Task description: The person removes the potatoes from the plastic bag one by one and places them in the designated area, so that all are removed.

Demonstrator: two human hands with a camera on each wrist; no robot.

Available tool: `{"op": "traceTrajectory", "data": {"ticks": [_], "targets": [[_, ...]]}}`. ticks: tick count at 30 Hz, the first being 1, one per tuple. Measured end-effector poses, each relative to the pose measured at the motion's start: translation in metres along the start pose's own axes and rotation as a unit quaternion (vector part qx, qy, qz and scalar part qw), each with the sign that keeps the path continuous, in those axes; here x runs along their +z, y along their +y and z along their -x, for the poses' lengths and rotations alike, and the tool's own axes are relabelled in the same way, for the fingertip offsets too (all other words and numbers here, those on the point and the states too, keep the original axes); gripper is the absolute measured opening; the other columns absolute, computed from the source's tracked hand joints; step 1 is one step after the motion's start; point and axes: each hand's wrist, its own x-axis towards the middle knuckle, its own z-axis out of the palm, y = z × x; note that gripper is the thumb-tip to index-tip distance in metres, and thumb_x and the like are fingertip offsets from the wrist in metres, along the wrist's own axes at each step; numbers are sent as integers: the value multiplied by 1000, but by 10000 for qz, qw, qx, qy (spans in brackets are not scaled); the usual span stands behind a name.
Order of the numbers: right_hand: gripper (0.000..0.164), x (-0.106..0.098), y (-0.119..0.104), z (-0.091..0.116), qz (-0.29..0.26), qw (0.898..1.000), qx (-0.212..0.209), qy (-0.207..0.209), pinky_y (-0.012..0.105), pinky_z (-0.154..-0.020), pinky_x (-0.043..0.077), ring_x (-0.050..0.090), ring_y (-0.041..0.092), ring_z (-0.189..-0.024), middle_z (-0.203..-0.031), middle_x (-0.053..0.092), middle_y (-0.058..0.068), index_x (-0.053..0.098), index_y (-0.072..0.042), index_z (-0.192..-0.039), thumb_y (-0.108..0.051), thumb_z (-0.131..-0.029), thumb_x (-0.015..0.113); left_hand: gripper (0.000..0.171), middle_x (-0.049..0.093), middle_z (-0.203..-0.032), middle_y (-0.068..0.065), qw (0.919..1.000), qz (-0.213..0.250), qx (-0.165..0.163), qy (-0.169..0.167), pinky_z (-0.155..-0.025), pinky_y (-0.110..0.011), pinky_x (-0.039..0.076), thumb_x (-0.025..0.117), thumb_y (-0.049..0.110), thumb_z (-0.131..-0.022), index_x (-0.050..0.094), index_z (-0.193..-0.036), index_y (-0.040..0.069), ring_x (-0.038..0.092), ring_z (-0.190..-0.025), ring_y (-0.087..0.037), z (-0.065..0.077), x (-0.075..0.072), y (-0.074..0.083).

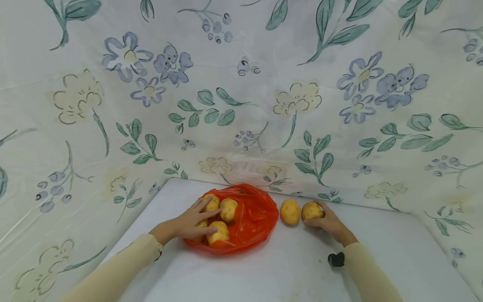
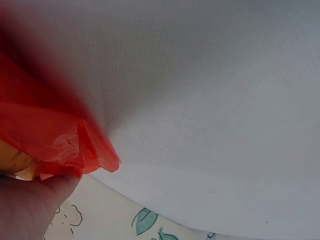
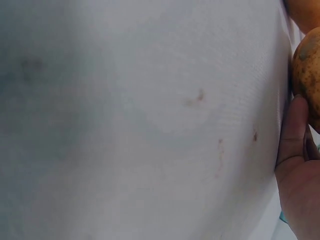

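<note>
In the head view a red plastic bag lies spread on the table with several yellow potatoes in it. My left hand rests over the potatoes at the bag's left side, fingers spread and fairly straight. From the left wrist, the red film bunches beside that hand, a potato partly under it. Right of the bag, my right hand holds a potato between thumb and fingers. The right wrist view shows the thumb against this brown-spotted potato.
Another potato sits between the bag and the held one. The white table meets a flower-printed cloth at its back edge and sides. A dark object shows at the right wrist.
</note>
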Motion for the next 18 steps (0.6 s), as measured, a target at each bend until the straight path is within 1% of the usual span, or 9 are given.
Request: {"op": "traceTrajectory", "data": {"ticks": [3,6,9,13,15,18], "targets": [[102,-2,-1,-2,-46,10000,-6,-24,57,-105,40,45,40,-123,-148,34,28,17,-17,-156,-38,-80,81,72,1,-167,-14,10000,-35,-13,34,-112,-74,15,53,66,-90,42,-151,30,-3,-150,-49,-2,-2,0],[107,-3,-2,-4,-90,9999,-44,113,60,-106,38,45,41,-123,-147,35,31,12,-17,-157,-38,-79,82,71,2,-167,-14,9999,-43,31,142,-112,-74,16,53,66,-91,42,-151,30,-1,-150,-49,-3,-3,1],[109,0,2,0,8,9999,61,110,62,-108,37,45,43,-125,-147,35,33,10,-14,-158,-39,-79,82,72,3,-167,-15,10000,-4,12,28,-111,-75,17,53,66,-91,42,-151,29,-1,-150,-50,-1,-2,1],[103,4,6,4,139,9997,153,91,62,-106,40,47,42,-124,-146,38,31,18,-11,-155,-39,-79,82,72,4,-166,-16,10000,70,2,-36,-110,-76,19,55,65,-90,43,-151,28,0,-149,-50,4,0,2],[101,4,6,5,90,9998,67,183,61,-104,41,47,42,-122,-145,39,30,21,-12,-155,-37,-79,82,71,6,-166,-16,9999,126,49,94,-109,-76,19,56,64,-90,45,-150,27,1,-149,-51,4,0,3],[99,3,4,5,60,9997,36,220,59,-103,42,47,41,-122,-144,40,29,22,-13,-154,-36,-79,82,71,5,-166,-17,9998,134,85,120,-110,-76,17,55,63,-91,44,-150,27,0,-149,-51,4,0,4]]}}
